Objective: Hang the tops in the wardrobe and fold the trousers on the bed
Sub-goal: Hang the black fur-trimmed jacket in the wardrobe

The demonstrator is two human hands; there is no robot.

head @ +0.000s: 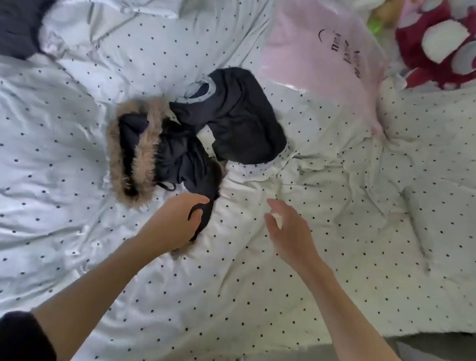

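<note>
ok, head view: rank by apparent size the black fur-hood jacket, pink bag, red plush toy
1. black fur-hood jacket, largest
2. pink bag
3. red plush toy, smallest, though it lies farthest from the camera and is partly cut off, so unsure.

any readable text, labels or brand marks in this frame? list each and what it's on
Pink plastic bag: a few lines of dark print plus a curved mark, seen sideways and too blurred to read.
Black jacket: no label or lettering shows.
Dotted bedding: pattern only, no text.
Red plush toy: no text.
</note>
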